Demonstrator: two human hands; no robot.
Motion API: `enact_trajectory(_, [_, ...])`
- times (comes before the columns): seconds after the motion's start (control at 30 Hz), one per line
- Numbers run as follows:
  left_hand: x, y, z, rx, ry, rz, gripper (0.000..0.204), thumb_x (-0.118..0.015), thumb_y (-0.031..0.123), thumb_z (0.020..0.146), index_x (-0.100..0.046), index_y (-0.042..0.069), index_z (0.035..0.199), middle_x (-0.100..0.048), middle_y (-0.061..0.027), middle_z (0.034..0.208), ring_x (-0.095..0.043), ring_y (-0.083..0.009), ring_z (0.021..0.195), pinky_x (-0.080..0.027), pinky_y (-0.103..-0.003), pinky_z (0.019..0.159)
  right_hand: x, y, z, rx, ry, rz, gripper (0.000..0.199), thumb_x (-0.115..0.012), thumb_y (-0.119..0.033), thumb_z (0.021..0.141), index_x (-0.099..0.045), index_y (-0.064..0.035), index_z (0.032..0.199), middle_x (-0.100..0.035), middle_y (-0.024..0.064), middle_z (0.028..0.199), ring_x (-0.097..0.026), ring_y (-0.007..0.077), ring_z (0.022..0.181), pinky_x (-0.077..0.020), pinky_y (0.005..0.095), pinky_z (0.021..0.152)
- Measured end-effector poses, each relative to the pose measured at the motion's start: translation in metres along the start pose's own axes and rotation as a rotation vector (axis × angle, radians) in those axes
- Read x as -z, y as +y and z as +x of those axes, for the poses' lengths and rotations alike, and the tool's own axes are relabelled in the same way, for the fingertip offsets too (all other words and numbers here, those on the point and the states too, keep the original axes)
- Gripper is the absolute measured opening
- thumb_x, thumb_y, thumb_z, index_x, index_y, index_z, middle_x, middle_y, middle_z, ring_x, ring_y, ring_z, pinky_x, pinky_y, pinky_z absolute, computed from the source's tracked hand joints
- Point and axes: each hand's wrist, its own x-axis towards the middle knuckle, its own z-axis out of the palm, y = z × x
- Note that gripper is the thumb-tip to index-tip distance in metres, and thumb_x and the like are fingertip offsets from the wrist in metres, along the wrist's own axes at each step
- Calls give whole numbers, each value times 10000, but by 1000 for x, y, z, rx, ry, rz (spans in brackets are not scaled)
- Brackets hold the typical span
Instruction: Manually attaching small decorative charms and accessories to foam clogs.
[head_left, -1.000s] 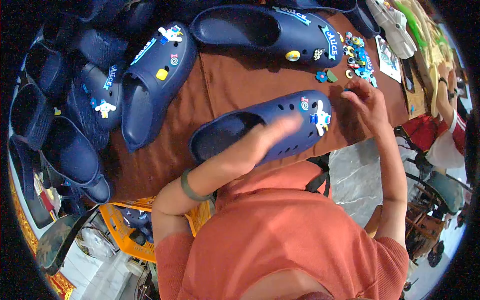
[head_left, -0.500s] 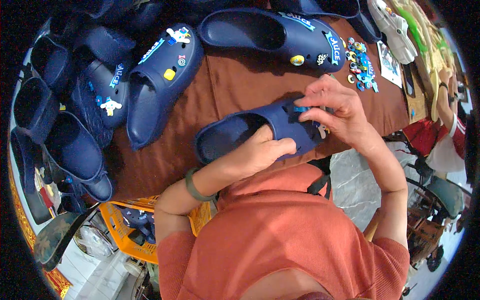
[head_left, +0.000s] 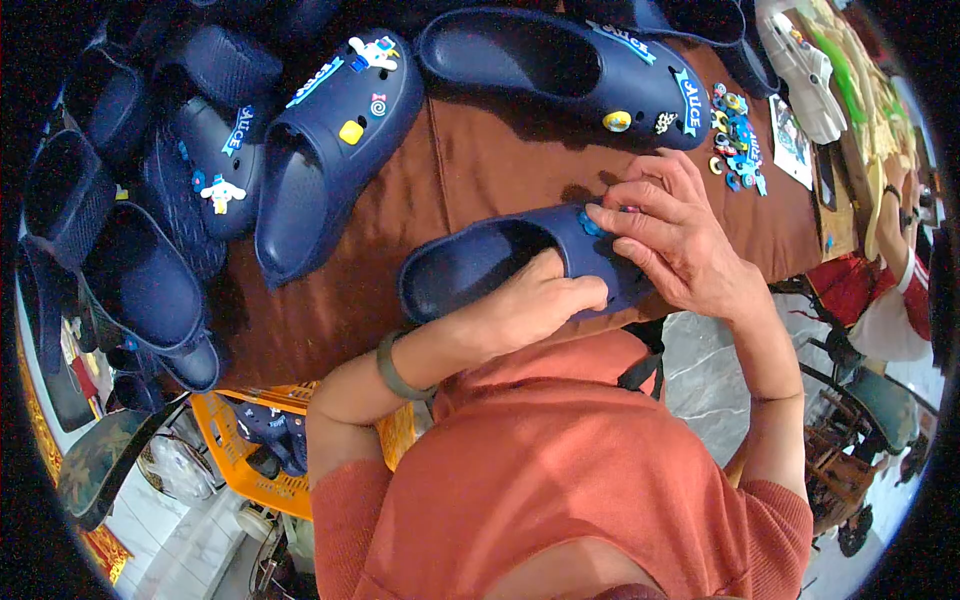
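A navy foam clog (head_left: pixel 440 275) lies on the brown cloth in front of me, its toe pointing right. My left hand (head_left: pixel 545 298) grips it at the near side of the opening, fingers tucked inside and thumb resting on top. A small blue shoe charm (head_left: pixel 590 222) sits on the clog's upper, under the fingertips of my right hand (head_left: pixel 685 235). Those fingers are bent and press on it, hiding most of the toe and any other charms there. Whether the charm is fully in its hole cannot be seen.
Decorated navy clogs (head_left: pixel 350 150) lie beyond and left, with plain ones piled at far left. Loose charms (head_left: pixel 735 140) are heaped at right, near a white card (head_left: pixel 792 145) and a white clog (head_left: pixel 805 80). An orange basket (head_left: pixel 225 440) stands below the table. Another person's arm (head_left: pixel 893 205) shows at right.
The blue charm, earlier pinched at the clog's surface, is now beneath my right fingertips, which have flattened over the upper. My left hand keeps its grip. The whole view has shifted slightly.
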Motion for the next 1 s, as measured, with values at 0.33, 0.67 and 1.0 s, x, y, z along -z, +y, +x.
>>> enact_trajectory(0.33, [9, -7, 5, -9, 6, 181, 420, -529, 72, 796, -487, 30, 1212, -516, -56, 1145, -493, -165, 1098, -417, -310, 963, 10, -19, 12, 78, -135, -146, 198, -637, -166, 818, -690, -22, 943, -602, 60, 1046, -532, 226, 1111, -233, 593, 1072])
enact_trajectory(0.67, [5, -1, 3, -30, -4, 181, 459, -534, 72, 781, -469, 19, 1232, -517, -62, 1150, -502, -175, 1103, -412, -313, 974, 11, -6, 16, 29, -154, 68, 155, -592, -131, 860, -695, -22, 899, -607, 78, 967, -565, 245, 1016, -280, 537, 1062])
enact_trajectory(1.0, [3, 1, 2, -38, -32, 63, 449, -491, 113, 861, -474, -1, 1294, -543, -74, 1207, -528, -166, 1105, -430, -314, 964, 11, 17, 16, -171, -115, 414, 216, -660, -119, 834, -729, -70, 1033, -637, 75, 977, -561, 262, 1021, -374, 422, 988])
